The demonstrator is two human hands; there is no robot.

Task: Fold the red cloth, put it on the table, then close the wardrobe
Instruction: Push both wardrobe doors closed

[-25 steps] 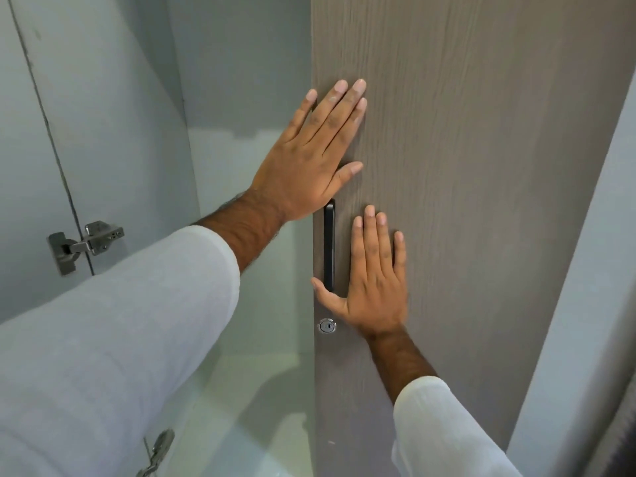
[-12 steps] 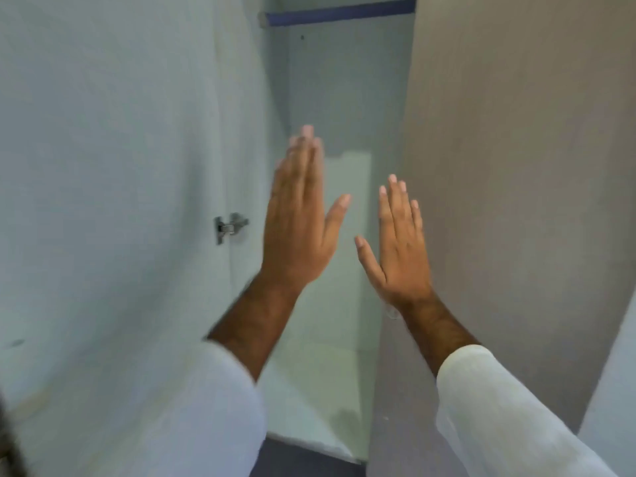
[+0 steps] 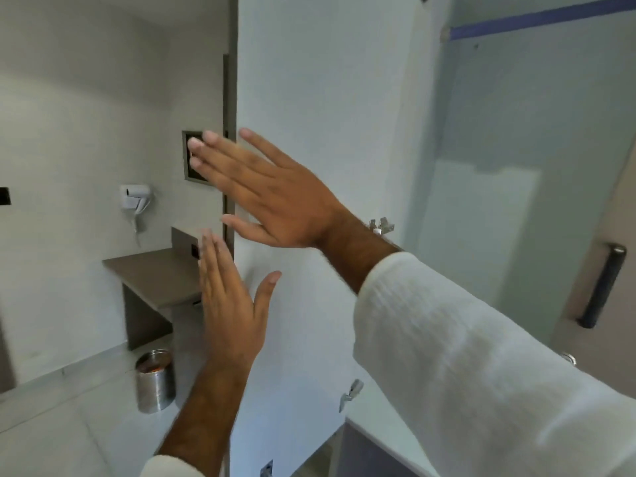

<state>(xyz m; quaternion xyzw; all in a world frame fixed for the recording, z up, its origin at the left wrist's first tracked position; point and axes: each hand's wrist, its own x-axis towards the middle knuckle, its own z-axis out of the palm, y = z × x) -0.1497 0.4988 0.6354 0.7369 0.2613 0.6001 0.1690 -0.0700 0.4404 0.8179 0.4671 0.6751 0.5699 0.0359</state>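
Observation:
The wardrobe stands open. Its left door (image 3: 327, 98) shows its white inner face in the middle of the view, and the empty interior (image 3: 516, 187) lies to the right under a blue rail (image 3: 537, 17). The right door's black handle (image 3: 602, 287) is at the far right. My right hand (image 3: 272, 197) is flat with fingers spread, reaching left across the left door's free edge. My left hand (image 3: 230, 304) is raised just below it, fingers up, at the same edge. Both hands hold nothing. The brown wall table (image 3: 155, 277) is at the left. No red cloth is in view.
A steel bin (image 3: 155, 380) stands on the tiled floor under the table. A white hair dryer (image 3: 136, 199) hangs on the wall, with a dark wall panel (image 3: 192, 173) beside it. Door hinges (image 3: 380, 227) (image 3: 349, 394) sit on the left door's inner side.
My view has swung left. Both hands have left the wood-grain right door and moved over to the free edge of the open left door.

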